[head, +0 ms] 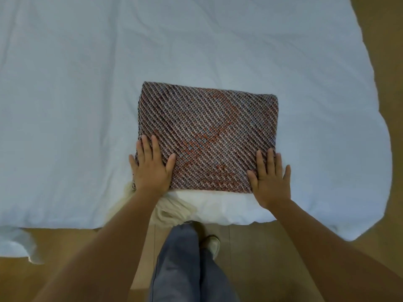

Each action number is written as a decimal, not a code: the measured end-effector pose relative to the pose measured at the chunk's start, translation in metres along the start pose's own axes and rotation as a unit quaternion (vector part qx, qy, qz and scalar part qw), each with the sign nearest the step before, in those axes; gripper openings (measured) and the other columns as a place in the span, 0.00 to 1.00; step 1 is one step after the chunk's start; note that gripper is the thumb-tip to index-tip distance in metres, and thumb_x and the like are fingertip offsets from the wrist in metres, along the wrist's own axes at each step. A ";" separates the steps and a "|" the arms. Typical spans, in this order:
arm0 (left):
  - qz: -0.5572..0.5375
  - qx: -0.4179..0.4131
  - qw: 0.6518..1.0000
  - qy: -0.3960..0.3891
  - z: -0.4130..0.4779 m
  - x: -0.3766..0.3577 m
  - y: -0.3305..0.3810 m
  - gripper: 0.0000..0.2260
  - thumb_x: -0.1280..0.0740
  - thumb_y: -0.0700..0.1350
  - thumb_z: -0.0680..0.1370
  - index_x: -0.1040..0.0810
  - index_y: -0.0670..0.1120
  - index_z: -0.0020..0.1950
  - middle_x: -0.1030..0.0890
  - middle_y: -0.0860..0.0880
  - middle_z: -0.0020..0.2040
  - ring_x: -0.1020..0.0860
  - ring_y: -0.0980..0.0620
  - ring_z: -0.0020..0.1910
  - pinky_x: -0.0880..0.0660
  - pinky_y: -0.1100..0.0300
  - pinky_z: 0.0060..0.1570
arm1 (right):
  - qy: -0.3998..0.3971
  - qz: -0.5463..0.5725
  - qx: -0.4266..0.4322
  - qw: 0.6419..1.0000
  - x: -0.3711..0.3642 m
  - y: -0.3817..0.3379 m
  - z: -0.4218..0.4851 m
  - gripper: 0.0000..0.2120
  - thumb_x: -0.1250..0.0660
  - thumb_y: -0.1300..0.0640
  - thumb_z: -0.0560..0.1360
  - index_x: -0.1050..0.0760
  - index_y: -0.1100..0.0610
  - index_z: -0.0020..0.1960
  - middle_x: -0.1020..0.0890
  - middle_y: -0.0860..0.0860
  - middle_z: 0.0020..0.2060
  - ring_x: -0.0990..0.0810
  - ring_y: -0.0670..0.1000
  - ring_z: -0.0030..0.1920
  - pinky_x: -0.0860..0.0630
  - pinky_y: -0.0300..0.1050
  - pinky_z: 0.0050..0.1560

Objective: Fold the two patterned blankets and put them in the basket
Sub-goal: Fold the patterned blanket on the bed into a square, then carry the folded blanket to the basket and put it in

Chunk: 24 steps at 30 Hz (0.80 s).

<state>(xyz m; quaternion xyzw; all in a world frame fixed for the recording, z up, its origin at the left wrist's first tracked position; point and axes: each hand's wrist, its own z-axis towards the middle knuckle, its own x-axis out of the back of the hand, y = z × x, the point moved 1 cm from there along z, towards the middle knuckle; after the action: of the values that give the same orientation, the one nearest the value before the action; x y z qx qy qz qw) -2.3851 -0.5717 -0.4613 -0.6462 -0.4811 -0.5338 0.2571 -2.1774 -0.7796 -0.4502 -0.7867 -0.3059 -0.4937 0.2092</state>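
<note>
Blanket [207, 136]: folded rectangle, diagonal-ribbed knit, on wrinkled sheet [87, 83]; left grip [150, 168], right grip [270, 179] spread flat on near corners.

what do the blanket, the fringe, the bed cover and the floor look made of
Blanket: looks like thick woven or knitted yarn, matte; raised diagonal ribs in brown, grey and orange.
Fringe: loose cream yarn strands, fibre unclear.
Bed cover: soft matte white fabric, perhaps cotton; fine wrinkles.
Floor: wood or wood-look planks; seams show.
</note>
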 end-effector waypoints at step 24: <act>-0.502 0.217 0.820 -0.166 0.094 0.086 0.024 0.37 0.20 0.48 0.60 0.30 0.42 0.66 0.24 0.44 0.64 0.24 0.48 0.52 0.28 0.56 0.53 | -0.089 0.602 -0.224 0.761 0.088 -0.012 0.075 0.35 0.24 0.52 0.65 0.34 0.58 0.67 0.25 0.57 0.64 0.24 0.57 0.57 0.28 0.56 0.62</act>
<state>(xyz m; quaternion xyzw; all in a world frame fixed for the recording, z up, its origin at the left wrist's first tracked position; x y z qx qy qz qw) -2.3247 -0.4725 -0.4044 -0.3211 -0.8780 -0.3550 0.0032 -2.1083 -0.6991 -0.4024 -0.8738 0.3327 -0.2484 0.2532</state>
